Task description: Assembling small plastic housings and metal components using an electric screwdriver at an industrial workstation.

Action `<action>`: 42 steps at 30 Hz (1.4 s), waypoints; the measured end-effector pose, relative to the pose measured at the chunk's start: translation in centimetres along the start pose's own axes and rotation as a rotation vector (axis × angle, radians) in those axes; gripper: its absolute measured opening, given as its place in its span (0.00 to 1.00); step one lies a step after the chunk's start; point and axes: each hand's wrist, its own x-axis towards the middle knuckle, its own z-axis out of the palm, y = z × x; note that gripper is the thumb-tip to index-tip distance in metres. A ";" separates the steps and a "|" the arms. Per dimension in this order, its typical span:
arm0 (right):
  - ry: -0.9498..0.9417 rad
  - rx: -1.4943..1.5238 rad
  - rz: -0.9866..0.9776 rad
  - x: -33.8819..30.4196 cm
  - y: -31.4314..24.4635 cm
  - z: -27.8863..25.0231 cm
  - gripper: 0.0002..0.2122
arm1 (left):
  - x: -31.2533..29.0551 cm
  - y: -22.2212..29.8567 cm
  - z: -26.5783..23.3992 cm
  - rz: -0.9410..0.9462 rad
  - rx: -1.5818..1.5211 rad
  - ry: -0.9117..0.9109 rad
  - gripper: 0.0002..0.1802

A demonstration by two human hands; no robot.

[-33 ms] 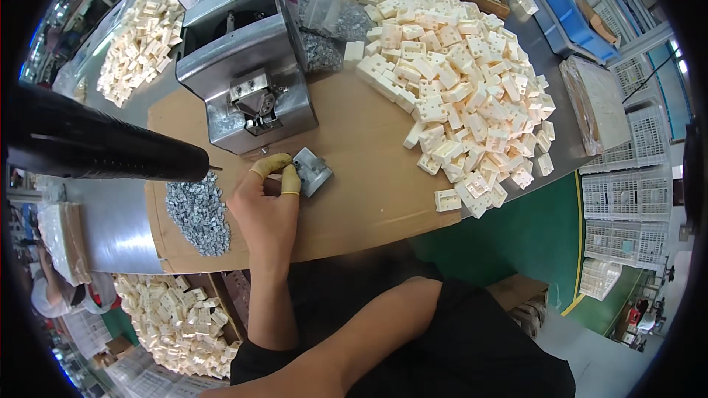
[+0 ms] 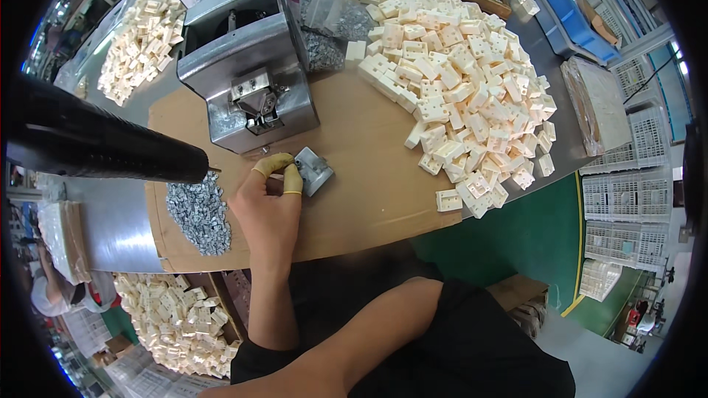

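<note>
My left hand (image 2: 267, 210) is over the cardboard sheet, with yellow finger covers on the thumb and a finger. Those fingertips are pinched together against the near left side of a small grey metal block (image 2: 315, 171); anything between them is too small to make out. A tiny metal piece (image 2: 265, 150) lies just beyond the fingers, in front of the metal screw feeder (image 2: 247, 66). From the left, a black electric screwdriver (image 2: 110, 136) reaches in, its thin tip close to my hand. My right forearm (image 2: 354, 339) crosses low over my left arm and leaves at the lower left, its hand out of sight.
A pile of small grey metal pieces (image 2: 199, 217) lies left of my hand. Cream terminal blocks (image 2: 464, 88) are heaped at the right, with more in a box (image 2: 173, 324) at lower left. Bags of metal parts (image 2: 324, 29) stand behind the feeder. Blue bin (image 2: 560, 11) at far right.
</note>
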 end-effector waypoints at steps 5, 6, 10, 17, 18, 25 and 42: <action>0.024 0.002 0.051 -0.9 -0.5 -0.7 0.17 | 0.0 -0.6 0.6 0.235 0.105 0.035 0.06; 0.020 0.009 0.061 -1.2 -0.9 -0.9 0.17 | 0.0 -0.5 0.2 0.233 0.109 0.047 0.06; 0.019 -0.636 0.289 -5.5 -4.5 -2.9 0.10 | 0.0 -1.0 -0.3 0.354 0.114 0.048 0.08; 0.735 -1.784 1.327 -19.6 -6.7 -12.5 0.09 | -0.4 -1.9 -0.5 0.340 0.150 -0.053 0.09; 0.854 -1.953 1.288 -20.5 -7.6 -14.1 0.10 | -0.2 -1.9 -0.5 0.336 0.168 -0.049 0.09; 1.140 -2.285 1.077 -23.8 -10.8 -17.2 0.12 | -0.2 -2.1 -0.3 0.380 0.173 -0.026 0.09; 0.600 -1.255 1.071 -10.5 -19.1 6.3 0.15 | 0.5 -2.1 -1.5 0.397 0.109 -0.145 0.08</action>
